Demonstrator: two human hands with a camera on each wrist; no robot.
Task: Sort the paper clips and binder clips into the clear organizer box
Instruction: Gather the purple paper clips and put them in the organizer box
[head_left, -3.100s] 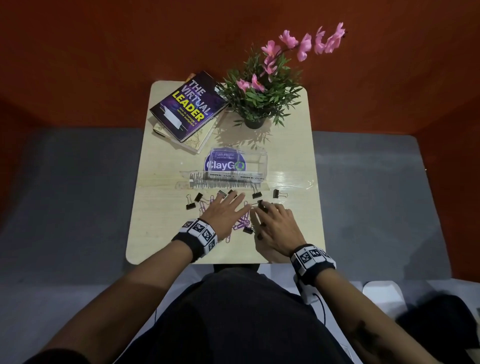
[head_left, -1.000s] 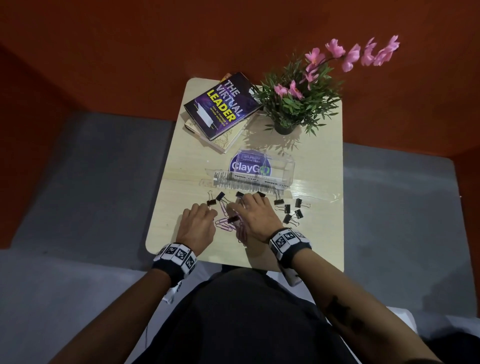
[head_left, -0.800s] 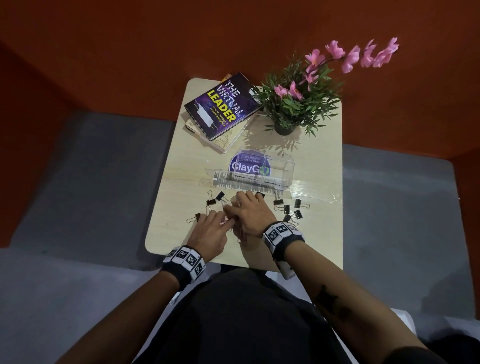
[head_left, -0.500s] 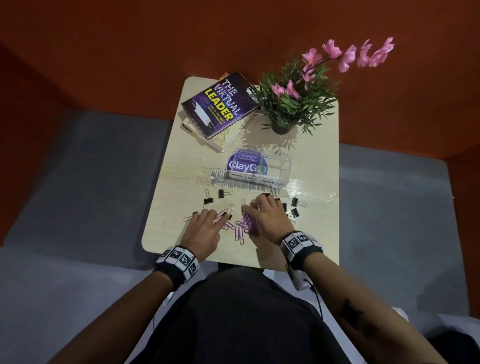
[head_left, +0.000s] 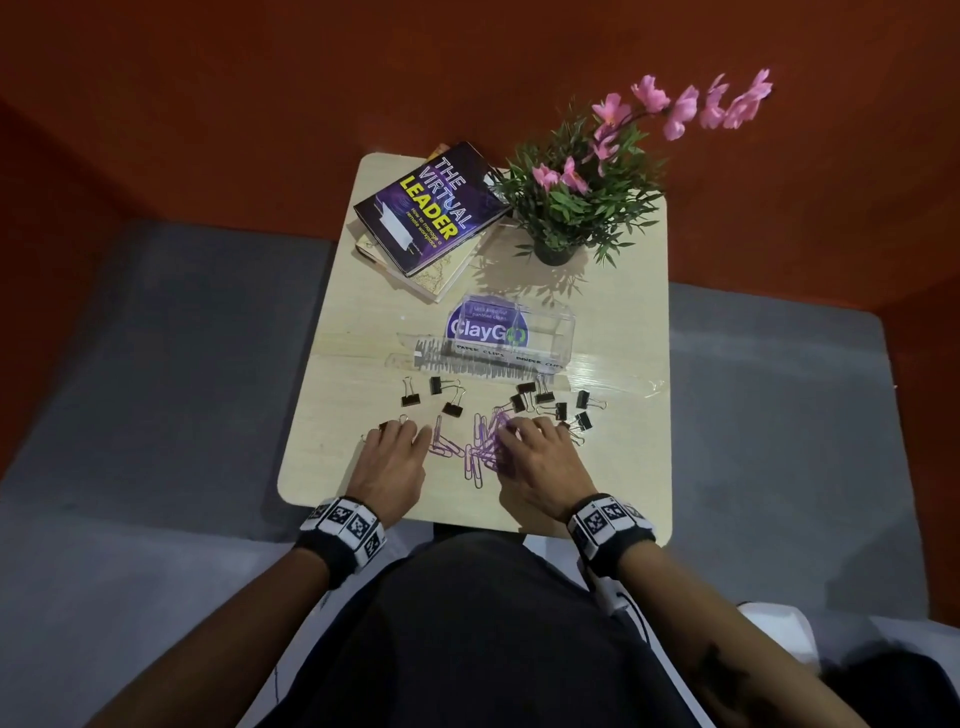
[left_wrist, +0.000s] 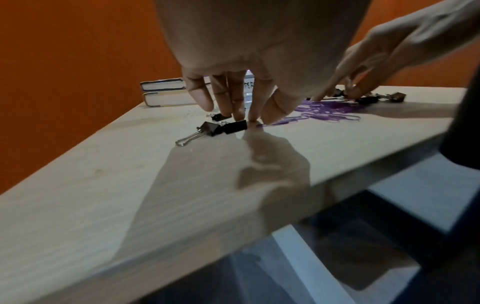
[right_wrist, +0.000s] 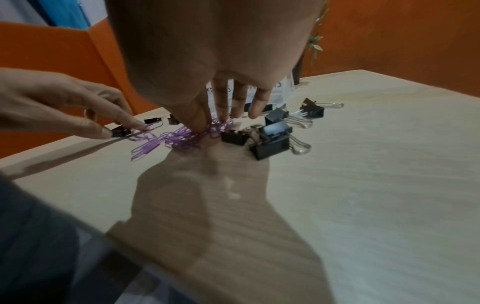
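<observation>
Head view: desk (head_left: 613, 467) carries all stock; clear organizer box (head_left: 545, 332), far centre, apparently unfilled; binder clips (head_left: 550, 405) scattered left and right; paper clips (head_left: 480, 447) heaped near centre; left hand (head_left: 389, 462) flat, grip released; right hand (head_left: 540, 462) pinching paper clips; sorting barely begun.

Book cover (head_left: 431, 208): showing "THE VIRTUAL LEADER", "How to manage a remote workplace".
Clear organizer box (head_left: 550, 332): bearing "ClayGo" sticker; handwritten "PAPER CLIPS", "BINDER CLIPS".
</observation>
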